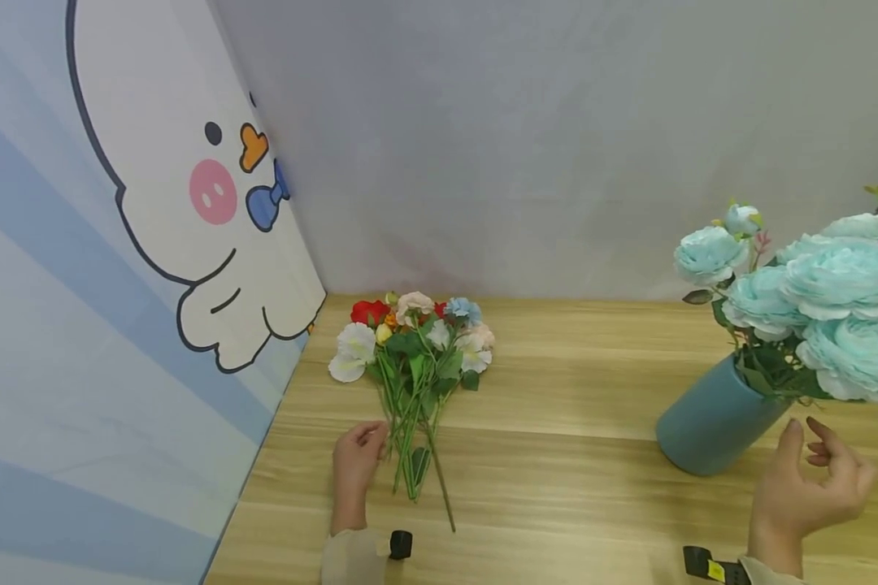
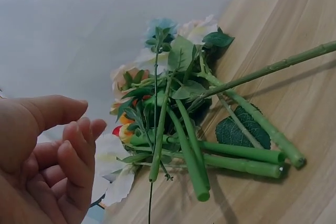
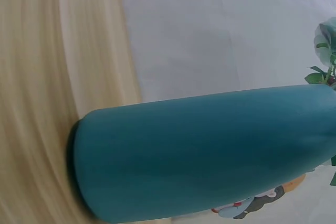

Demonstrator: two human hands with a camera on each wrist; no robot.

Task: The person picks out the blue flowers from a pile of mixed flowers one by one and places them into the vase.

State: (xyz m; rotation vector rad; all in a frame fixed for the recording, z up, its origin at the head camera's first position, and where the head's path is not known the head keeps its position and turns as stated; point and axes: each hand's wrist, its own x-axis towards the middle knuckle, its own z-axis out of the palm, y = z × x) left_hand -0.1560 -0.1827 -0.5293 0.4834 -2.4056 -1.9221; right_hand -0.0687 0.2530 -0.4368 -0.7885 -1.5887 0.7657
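On the left of the head view lies a bunch of artificial flowers [image 1: 417,366], red, white, peach and blue, its green stems toward the person. Just left of those stems is my left hand [image 1: 358,459], fingers loosely bent and holding nothing. The left wrist view shows a gap between this hand [image 2: 58,156] and the cut stem ends [image 2: 199,190]. At the right stands a blue-green vase [image 1: 720,418] with pale turquoise artificial peonies [image 1: 845,276] in it. Beside the vase is my right hand [image 1: 808,487], its thumb and bent fingers apart with nothing between them. The right wrist view shows only the vase [image 3: 205,153] up close, no fingers.
Everything stands on a wood-grain table [image 1: 556,487]. A grey wall [image 1: 556,146] rises behind its back edge. Along the left edge is a blue striped panel [image 1: 58,341] with a white cartoon duck [image 1: 168,106].
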